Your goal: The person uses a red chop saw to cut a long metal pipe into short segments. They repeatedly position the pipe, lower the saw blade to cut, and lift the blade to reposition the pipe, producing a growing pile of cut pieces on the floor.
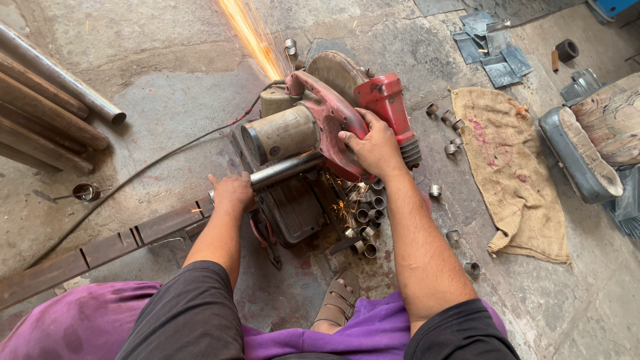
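Item: red chop saw on the concrete floor, mid-cut by our judgement, sparks flying; our right hand closed on its handle, our left hand wrapped around the steel tube beside the blade. Next, we judge, calls for steady downward pressure. Room: cut rings crowd our right, burlap sack beyond; long pipes far left.

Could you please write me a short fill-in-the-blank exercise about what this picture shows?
1. The right hand presses on the saw's ____ handle.
2. The left hand grips a metal ____ fed into the saw.
3. Orange ____ fly away from the blade.
4. Cut rings lie beside a ____ sack.

Missing words: red; pipe; sparks; burlap
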